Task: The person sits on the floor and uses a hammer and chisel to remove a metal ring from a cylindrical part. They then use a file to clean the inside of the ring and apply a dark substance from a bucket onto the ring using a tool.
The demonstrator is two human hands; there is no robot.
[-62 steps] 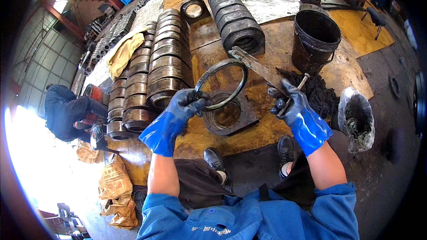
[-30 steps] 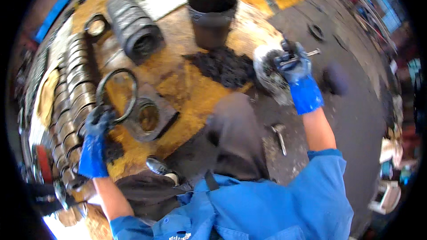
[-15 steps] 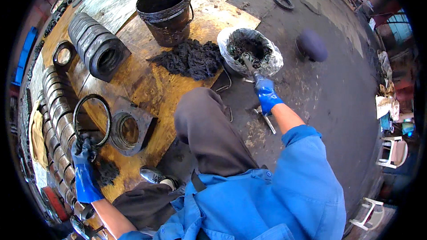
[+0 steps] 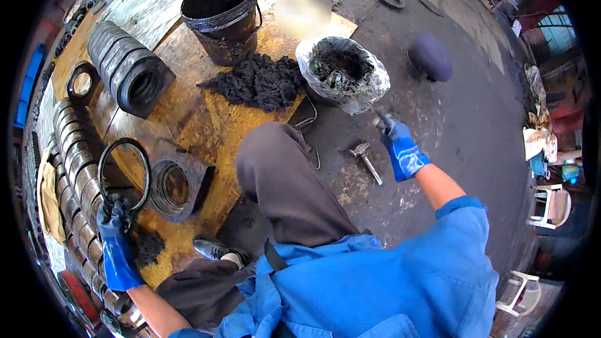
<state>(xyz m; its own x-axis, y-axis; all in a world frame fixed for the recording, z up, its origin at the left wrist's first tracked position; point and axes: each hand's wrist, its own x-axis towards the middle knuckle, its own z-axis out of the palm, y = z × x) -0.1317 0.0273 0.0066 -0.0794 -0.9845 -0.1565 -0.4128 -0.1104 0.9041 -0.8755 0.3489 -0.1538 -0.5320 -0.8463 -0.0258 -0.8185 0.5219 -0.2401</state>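
Ring gasket [image 4: 124, 175], thin, dark and circular, lies on the yellow-stained floor [image 4: 206, 119] at the person's left, its lower edge pinched in the left hand [image 4: 116, 228], whose blue glove is clenched around it. Just right of the ring and overlapped by it sits a dark square metal flange [image 4: 178, 184] with a round bore. Along the left edge runs a curved row of shiny metal rings [image 4: 72, 175], stacked side by side.

Out to the right, the right hand [image 4: 400, 147], also in a blue glove, is closed on the handle of a thin tool [image 4: 377, 114] whose tip points toward a plastic-lined tub [image 4: 344, 72] of black grease; whether the tip touches the tub I cannot tell. A small hammer [image 4: 366, 159] lies on the grey floor just left of that hand, apart from it.

Between the hands the person's bent knee in grey trousers [image 4: 282, 181] rises, with a black shoe [image 4: 213, 250] below it.

Farther off, a heap of black fibrous material [image 4: 256, 81] lies beside the tub. Behind it stands a grimy black bucket [image 4: 222, 15], and to the left a stack of dark ribbed rings [image 4: 128, 75] lies on its side. A dark rounded object [image 4: 431, 56] rests on the floor beyond the tub.
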